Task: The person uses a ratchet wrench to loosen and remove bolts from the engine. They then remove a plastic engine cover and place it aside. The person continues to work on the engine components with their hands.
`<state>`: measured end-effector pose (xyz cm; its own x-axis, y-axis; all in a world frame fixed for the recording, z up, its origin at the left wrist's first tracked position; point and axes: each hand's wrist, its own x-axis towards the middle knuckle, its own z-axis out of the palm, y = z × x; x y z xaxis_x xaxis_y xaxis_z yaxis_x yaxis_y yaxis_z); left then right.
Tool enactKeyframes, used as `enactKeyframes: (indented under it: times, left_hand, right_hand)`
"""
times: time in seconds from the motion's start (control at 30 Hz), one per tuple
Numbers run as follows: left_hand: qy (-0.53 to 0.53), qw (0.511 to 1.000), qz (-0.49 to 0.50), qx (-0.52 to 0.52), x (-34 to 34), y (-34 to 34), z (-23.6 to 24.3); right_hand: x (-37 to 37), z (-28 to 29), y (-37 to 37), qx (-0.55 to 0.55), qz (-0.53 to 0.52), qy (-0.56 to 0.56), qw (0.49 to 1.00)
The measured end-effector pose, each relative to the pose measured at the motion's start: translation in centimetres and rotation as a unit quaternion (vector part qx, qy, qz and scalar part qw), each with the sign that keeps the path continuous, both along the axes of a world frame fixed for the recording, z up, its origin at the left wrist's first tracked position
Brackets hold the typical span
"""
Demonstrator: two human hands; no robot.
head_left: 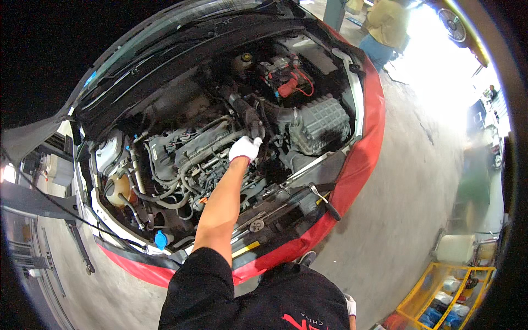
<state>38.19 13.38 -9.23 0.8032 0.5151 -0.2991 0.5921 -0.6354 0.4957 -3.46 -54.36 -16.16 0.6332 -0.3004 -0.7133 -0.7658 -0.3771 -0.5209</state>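
Note:
My left hand, in a white glove, reaches into the open engine bay. Its fingers look curled against the lower end of a black air intake hose; whatever they grip is hidden. The hose leads toward the dark ribbed air filter box on the right. To the left of the hand lies the engine with its hoses and wires. My right hand, also gloved, hangs beside my body at the lower edge, with its fingers hidden. A ratchet with a dark handle rests on the car's front edge.
A red fender cover drapes the car's front edge. The battery has a red terminal cover. A coolant tank and blue cap are at left. A yellow-framed bin stands lower right; another person is far right.

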Motion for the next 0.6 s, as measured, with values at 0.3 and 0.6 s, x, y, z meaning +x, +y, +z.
enactKeyframes:
  times: [0.3,0.6]
  left_hand:
    - [-0.138,0.989,0.05,-0.018,-19.3,-3.9,8.1]
    - [-0.201,0.899,0.29,0.261,-38.6,-5.3,8.4]
  right_hand:
    - [4.4,-1.0,-5.1,-0.031,-0.018,0.034,0.999]
    - [11.7,-4.6,-11.2,0.043,0.058,0.058,0.996]
